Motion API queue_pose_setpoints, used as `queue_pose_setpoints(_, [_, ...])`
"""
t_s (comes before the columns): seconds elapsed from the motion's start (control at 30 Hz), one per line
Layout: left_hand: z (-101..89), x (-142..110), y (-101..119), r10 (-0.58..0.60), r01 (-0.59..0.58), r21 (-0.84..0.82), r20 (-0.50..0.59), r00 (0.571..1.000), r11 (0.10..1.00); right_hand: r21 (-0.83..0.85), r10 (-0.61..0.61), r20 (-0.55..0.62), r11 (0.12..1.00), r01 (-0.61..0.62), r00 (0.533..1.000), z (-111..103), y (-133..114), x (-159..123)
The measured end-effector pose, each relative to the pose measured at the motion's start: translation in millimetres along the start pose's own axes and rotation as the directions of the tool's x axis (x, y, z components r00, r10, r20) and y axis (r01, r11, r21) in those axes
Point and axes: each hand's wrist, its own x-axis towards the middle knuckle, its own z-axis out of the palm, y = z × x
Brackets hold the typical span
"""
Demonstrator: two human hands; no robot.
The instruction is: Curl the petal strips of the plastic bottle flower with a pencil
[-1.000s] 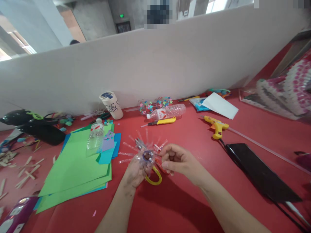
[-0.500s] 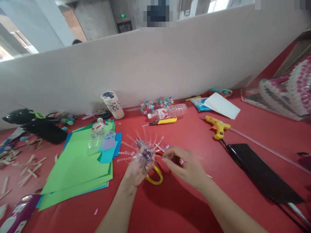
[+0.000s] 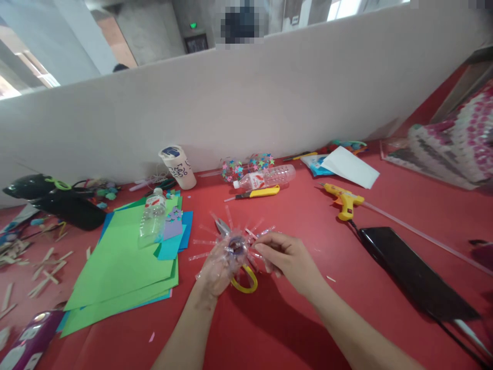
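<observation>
My left hand (image 3: 216, 271) grips a cut clear plastic bottle top (image 3: 234, 244) whose thin strips fan outward like spokes. My right hand (image 3: 284, 258) is closed in a pinch on one of the strips at the right side of that piece. Scissors with a yellow handle (image 3: 245, 280) lie on the red table (image 3: 292, 318) right under both hands. What else the right fingers hold, if anything, is too small to see.
Green and blue paper sheets (image 3: 119, 267) with an empty bottle (image 3: 152, 218) lie to the left. Behind are a paper cup (image 3: 177, 167), a lying bottle (image 3: 265, 177), a yellow utility knife (image 3: 256, 192). A yellow glue gun (image 3: 344, 200) and black device (image 3: 408, 272) sit right.
My right hand opened and reached toward the table half a second ago, then came back to the bottle piece and pinched a strip. The left hand stayed put.
</observation>
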Motion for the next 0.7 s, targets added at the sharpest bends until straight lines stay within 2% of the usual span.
queue_pose_setpoints(0.17, [-6.1, 3.1, -6.3, 0.114, -0.116, 0.047, 0.04, 0.993, 0.992, 0.067, 0.043, 0.012, 0.997, -0.043, 0.999, 0.2, 1.4, -0.4])
queue_pose_setpoints(0.3, [-6.1, 3.0, -7.6, 0.142, -0.149, 0.087, 0.083, 0.986, 0.985, 0.062, 0.042, 0.03, 0.997, -0.044, 0.999, 1.7, 0.5, -1.1])
queue_pose_setpoints(0.6, [6.3, -2.6, -5.7, 0.17, -0.164, 0.127, -0.036, 0.985, 0.978, 0.037, 0.016, 0.102, 0.999, -0.02, 0.995, 0.2, -2.1, -1.6])
queue_pose_setpoints(0.7, [8.4, -3.0, -5.6, 0.182, -0.175, 0.108, -0.054, 0.982, 0.979, 0.001, 0.018, 0.095, 1.0, -0.018, 0.995, -0.7, -1.6, -0.2])
